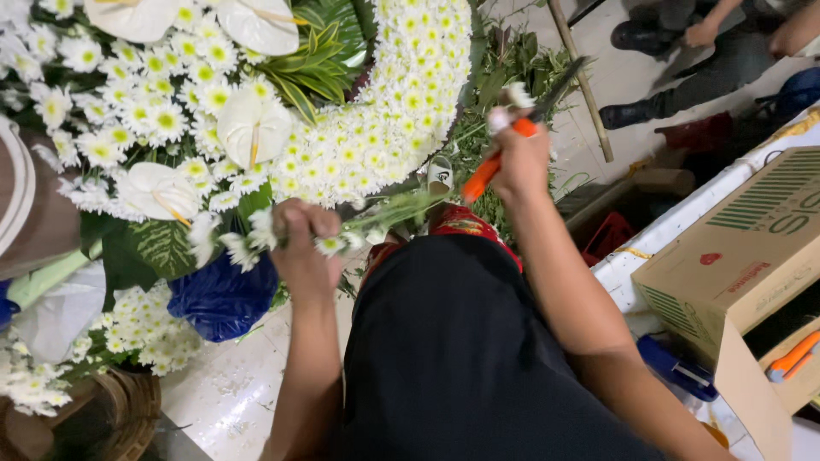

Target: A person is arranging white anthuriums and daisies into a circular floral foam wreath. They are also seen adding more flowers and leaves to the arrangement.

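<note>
A: Where is the flower stem (389, 209) relative to the hands?

B: Between them. The left hand (301, 243) is closed around its bloom end; the cut end points toward the right hand (521, 162), long axis roughly level.

A: Right hand state?

B: Clenched on orange-handled scissors (512, 137), blades angled up and away, just beyond the stem.

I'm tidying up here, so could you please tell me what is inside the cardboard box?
Through the cardboard box's open end, an orange-handled tool shows. The closed top hides the rest.
</note>
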